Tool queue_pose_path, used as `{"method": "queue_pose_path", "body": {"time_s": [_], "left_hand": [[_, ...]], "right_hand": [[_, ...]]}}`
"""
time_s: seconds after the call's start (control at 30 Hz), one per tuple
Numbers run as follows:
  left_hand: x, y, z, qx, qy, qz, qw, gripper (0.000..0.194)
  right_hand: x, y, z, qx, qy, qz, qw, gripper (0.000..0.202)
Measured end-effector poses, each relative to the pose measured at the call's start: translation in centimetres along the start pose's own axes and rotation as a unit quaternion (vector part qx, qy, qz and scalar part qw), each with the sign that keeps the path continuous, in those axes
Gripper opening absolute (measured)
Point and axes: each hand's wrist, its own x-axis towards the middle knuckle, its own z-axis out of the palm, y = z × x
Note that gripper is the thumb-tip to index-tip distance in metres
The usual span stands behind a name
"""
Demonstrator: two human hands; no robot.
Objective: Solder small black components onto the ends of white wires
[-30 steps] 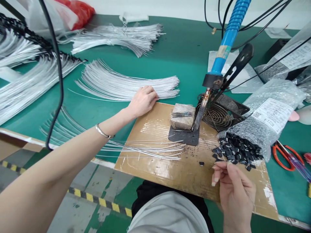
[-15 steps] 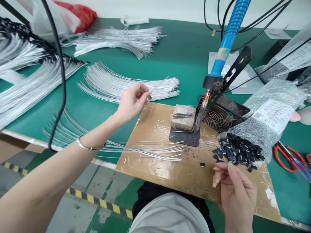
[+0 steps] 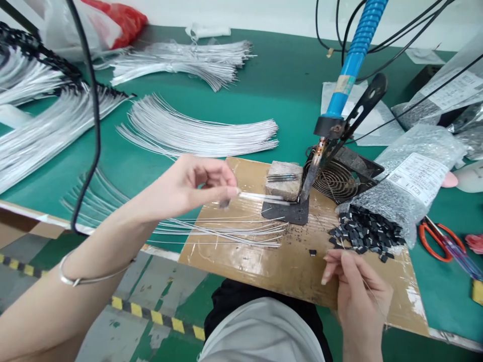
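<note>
My left hand [image 3: 204, 186] pinches a thin white wire [image 3: 260, 196], whose far end points right, to the front of the stone block [image 3: 284, 182] beneath the blue-handled soldering iron [image 3: 344, 83]. Something small and dark shows under these fingers, too blurred to make out. At the right, my right hand [image 3: 358, 286] is closed on a thin strand [image 3: 372, 291], just in front of a pile of small black pieces [image 3: 370, 234]. Loose white wires [image 3: 234, 232] lie across the brown board [image 3: 241, 264], below my left hand. One black piece [image 3: 313, 253] lies apart.
A larger wire bundle [image 3: 204, 131] lies behind my left hand, with another [image 3: 181, 60] farther back. A round-grilled fan [image 3: 332, 181] sits behind the iron. Bubble-wrap bags [image 3: 418, 176] and red-handled scissors [image 3: 441, 242] are at the right. A black cable [image 3: 94, 115] hangs at the left.
My left hand has come down toward me from the bundle's edge, and its wire now points right, near the iron's tip. My right hand has barely moved and keeps its strand.
</note>
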Motion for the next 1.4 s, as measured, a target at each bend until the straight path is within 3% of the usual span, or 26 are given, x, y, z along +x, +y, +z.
{"method": "queue_pose_path", "body": {"time_s": [0.1,0.2,0.3,0.43,0.8,0.97,1.1,1.2,1.4], "left_hand": [[-1.6,0.7,1.7,-0.013,-0.074,-0.042,0.996,0.014],[-2.7,0.6,3.5,-0.009,-0.091,-0.050,0.995,0.017],[-3.3,0.2,4.7,-0.009,-0.090,-0.050,0.995,0.020],[-3.9,0.0,5.3,-0.009,-0.071,-0.056,0.996,0.023],[-4.2,0.1,5.7,-0.011,-0.111,-0.086,0.990,0.024],[-4.7,0.9,6.5,0.038,-0.087,-0.043,0.995,0.013],[-5.1,1.7,8.6,0.065,-0.107,0.000,0.992,0.016],[-5.0,2.1,10.1,0.076,-0.083,0.024,0.993,0.018],[-4.8,2.3,11.1,-0.027,-0.058,-0.040,0.997,0.018]], "right_hand": [[-0.8,-0.5,1.3,-0.009,-0.049,-0.001,0.999,0.011],[-1.3,-1.5,3.0,0.011,-0.087,0.042,0.995,0.008],[-1.4,-2.5,4.3,0.016,-0.069,0.091,0.993,0.010],[-1.4,-3.0,4.8,0.015,-0.063,0.104,0.993,0.015],[-1.2,-2.3,4.2,0.052,-0.094,0.137,0.985,0.017],[-1.4,-2.9,4.2,-0.010,-0.127,0.066,0.990,0.018],[-1.5,-2.8,4.0,-0.056,-0.148,0.010,0.987,0.019],[-1.6,-2.6,3.8,-0.067,-0.144,-0.007,0.987,0.019],[-1.5,-1.5,3.5,-0.014,-0.107,0.016,0.994,0.019]]}}
